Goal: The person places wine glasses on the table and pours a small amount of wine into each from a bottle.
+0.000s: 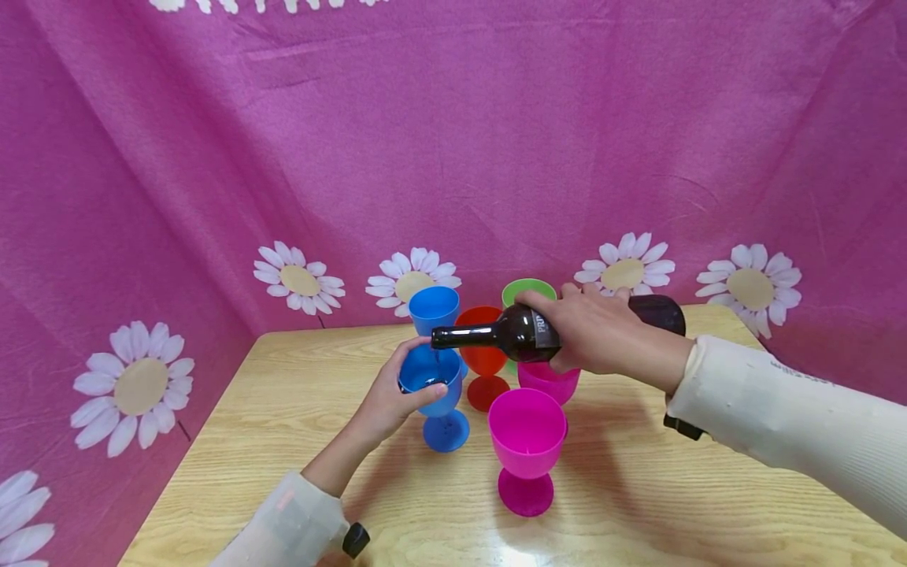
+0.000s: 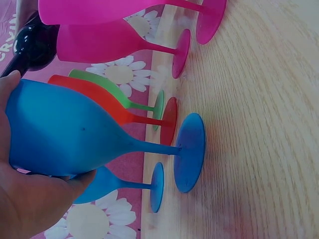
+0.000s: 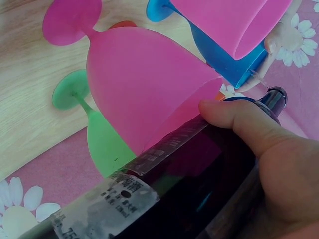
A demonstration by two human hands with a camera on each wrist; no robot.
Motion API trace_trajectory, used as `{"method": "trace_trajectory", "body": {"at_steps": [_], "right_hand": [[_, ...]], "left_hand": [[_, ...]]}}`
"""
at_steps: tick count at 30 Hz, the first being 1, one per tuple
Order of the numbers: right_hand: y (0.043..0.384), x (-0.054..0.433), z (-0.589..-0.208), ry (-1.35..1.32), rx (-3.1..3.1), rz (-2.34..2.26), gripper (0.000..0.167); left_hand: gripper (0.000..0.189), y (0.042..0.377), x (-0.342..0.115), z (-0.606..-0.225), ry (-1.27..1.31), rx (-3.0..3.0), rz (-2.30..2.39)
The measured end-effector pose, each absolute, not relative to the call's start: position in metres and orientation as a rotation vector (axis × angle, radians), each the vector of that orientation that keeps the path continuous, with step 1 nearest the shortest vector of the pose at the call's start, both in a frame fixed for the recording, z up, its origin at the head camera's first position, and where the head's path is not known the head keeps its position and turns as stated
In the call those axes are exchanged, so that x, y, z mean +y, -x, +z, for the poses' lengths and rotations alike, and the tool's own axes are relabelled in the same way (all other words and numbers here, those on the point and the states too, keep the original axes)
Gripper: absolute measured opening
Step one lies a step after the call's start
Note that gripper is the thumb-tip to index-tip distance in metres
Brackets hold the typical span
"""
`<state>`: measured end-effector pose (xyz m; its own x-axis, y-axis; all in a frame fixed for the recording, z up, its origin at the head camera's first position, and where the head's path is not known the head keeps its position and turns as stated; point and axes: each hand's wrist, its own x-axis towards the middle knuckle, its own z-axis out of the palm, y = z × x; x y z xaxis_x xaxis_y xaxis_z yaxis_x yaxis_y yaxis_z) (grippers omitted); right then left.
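Note:
My left hand [image 1: 386, 398] holds the bowl of the front blue goblet [image 2: 65, 129], its thumb and fingers curled round the sides near the rim. The goblet stands upright with its foot on the table. Gripped round the body by my right hand [image 1: 602, 327], a dark wine bottle [image 1: 520, 335] lies almost level in the air. Its mouth is above the blue bowl, and a thin stream of liquid [image 3: 259, 77] falls from it into the goblet. A little dark liquid shows inside the bowl. The bottle's label is partly covered by my right hand.
Just right of the blue goblet stands a pink goblet [image 1: 527, 433], with a second pink goblet [image 1: 549, 382] behind it under the bottle. A red goblet [image 1: 484, 358], a green goblet [image 1: 527, 291] and another blue goblet [image 1: 434, 307] stand farther back. Purple flowered cloth [image 1: 453, 157] surrounds the wooden table [image 1: 283, 409].

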<state>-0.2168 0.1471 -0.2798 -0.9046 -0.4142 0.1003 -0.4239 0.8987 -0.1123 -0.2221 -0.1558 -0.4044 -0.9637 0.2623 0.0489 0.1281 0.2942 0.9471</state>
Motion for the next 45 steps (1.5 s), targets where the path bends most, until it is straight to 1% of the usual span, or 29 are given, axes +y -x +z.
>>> {"method": "trace_trajectory", "body": {"at_steps": [17, 45], "right_hand": [[0.2170, 0.1467, -0.2802, -0.665, -2.986, 0.205, 0.084], [0.2173, 0.1453, -0.2801, -0.632, -2.997, 0.188, 0.085]], "left_hand": [[0.077, 0.2214, -0.1546, -0.4038, -0.326, 2.437, 1.762], [0.077, 0.2211, -0.1551, -0.4041, -0.347, 2.435, 1.763]]}}
